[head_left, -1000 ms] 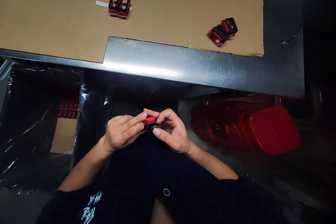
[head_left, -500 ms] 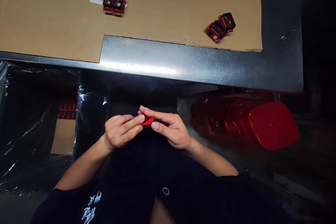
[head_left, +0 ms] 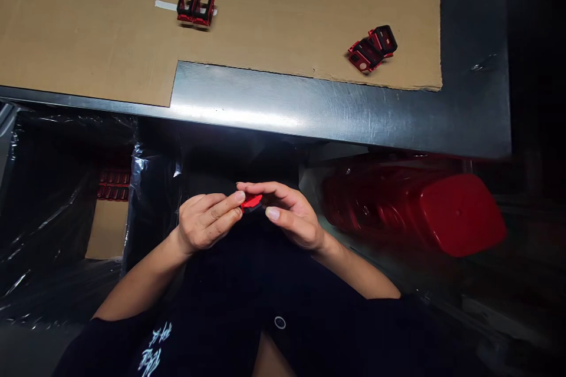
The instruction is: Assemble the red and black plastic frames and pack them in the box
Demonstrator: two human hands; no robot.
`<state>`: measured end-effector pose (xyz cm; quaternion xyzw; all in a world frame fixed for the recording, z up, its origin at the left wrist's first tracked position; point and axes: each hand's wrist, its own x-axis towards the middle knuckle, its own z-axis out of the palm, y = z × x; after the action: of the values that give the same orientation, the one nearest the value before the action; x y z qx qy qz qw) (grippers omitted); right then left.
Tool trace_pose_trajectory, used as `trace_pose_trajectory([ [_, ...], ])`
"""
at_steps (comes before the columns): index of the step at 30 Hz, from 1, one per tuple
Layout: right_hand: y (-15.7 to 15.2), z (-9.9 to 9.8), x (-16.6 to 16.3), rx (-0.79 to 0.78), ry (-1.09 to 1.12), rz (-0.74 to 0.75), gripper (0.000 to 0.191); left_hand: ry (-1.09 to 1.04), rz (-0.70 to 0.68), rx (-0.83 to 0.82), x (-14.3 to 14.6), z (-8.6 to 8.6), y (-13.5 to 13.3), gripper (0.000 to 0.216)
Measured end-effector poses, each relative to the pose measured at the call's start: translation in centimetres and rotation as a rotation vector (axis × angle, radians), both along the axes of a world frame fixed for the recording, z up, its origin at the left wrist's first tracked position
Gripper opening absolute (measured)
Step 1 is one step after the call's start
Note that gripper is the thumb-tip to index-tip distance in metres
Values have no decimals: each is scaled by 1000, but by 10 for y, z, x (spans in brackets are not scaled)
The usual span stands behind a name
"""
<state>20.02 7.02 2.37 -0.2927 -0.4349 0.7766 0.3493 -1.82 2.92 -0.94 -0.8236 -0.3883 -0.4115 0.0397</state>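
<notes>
Low in front of my body, my left hand [head_left: 206, 221] pinches a small red and black plastic part [head_left: 252, 202] between thumb and fingertips. My right hand [head_left: 294, 215] is at the part's other side, its thumb apart from it and its fingers stretched out behind it. Whether those fingertips touch the part, I cannot tell. Two red and black frame-like pieces [head_left: 195, 7] stand side by side on the cardboard [head_left: 274, 17]. Farther right on it lie more such pieces [head_left: 372, 49], turned at an angle.
The metal table edge [head_left: 265, 94] runs across in front of me. Lower left, a box lined with dark plastic film [head_left: 48, 188] holds rows of red pieces [head_left: 114, 184] and cardboard [head_left: 107, 230]. To the right, under the table edge, is a red plastic container [head_left: 460, 212].
My right thumb has come away from the part, and the right hand has opened a little. The part has turned in my left hand and shows more of its red face.
</notes>
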Motion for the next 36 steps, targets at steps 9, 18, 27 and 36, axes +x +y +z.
trace_pose_trajectory([
  [9,-1,-21,-7,-189,57,57,34,-152,33,-226,13,15,-7,113],
  [18,-5,-38,-14,-503,46,67,40,-203,242,-610,19,26,-14,99],
  [27,3,-27,-23,-539,-39,41,39,-222,117,-881,16,12,-14,82],
  [36,11,-14,-9,-327,-177,-6,36,-1064,-141,-906,12,-12,-22,83],
])
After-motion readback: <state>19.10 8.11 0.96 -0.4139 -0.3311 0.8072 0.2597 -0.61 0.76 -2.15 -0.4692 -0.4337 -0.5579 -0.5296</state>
